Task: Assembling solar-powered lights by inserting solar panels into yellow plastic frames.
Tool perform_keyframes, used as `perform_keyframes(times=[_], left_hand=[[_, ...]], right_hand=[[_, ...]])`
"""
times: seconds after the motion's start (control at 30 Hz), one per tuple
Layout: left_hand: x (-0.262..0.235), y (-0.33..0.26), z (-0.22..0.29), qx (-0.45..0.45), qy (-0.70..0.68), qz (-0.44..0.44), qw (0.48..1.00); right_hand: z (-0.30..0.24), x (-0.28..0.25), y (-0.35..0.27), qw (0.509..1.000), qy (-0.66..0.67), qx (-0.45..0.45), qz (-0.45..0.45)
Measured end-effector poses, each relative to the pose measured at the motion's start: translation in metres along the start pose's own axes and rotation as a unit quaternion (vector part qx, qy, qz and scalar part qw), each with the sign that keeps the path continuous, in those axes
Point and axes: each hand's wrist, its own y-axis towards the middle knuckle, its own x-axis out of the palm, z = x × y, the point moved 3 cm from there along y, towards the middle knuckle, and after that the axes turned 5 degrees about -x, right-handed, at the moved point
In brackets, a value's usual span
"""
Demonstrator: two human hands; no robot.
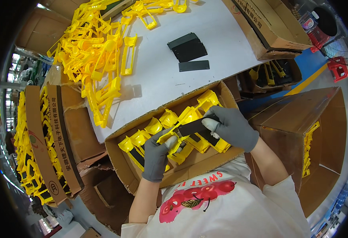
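My left hand (157, 155), in a grey glove, is closed on a yellow plastic frame (169, 137). In my right hand (233, 129), gloved alike, a flat black strip (192, 126) is pinched between thumb and fingers. The strip's left end lies against the frame; whether it is fixed there I cannot tell. Both hands are over an open cardboard box (122, 160). Several yellow frames (153, 125) stand in a row in this box, some with black strips in them. My fingers hide part of the held frame.
A heap of yellow frames (90, 43) covers the white table's (150, 87) left side. Black strips (189, 49) lie near its middle. A long box (261, 27) sits at the far right. Cardboard boxes with yellow frames flank me, left (33, 139) and right (301, 119).
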Motion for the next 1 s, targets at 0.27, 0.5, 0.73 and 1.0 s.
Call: perform_keyframes(times=[0.27,0.5,0.73,1.0], left_hand=[[0.003,-0.001,0.004,-0.002,0.019,-0.031,0.999],[0.024,-0.003,0.014,0.067,0.097,0.028,0.993],[0.016,-0.019,0.025,0.026,0.138,-0.044,0.989],[0.034,-0.010,0.019,-0.022,0.195,-0.103,0.975]], right_hand=[[-0.010,0.003,-0.007,0.987,-0.150,-0.052,0.027],[-0.010,0.011,-0.006,0.973,-0.209,-0.058,0.082],[-0.020,-0.020,-0.029,0.917,-0.242,-0.199,0.246],[0.015,0.006,-0.068,0.978,-0.153,-0.076,0.121]])
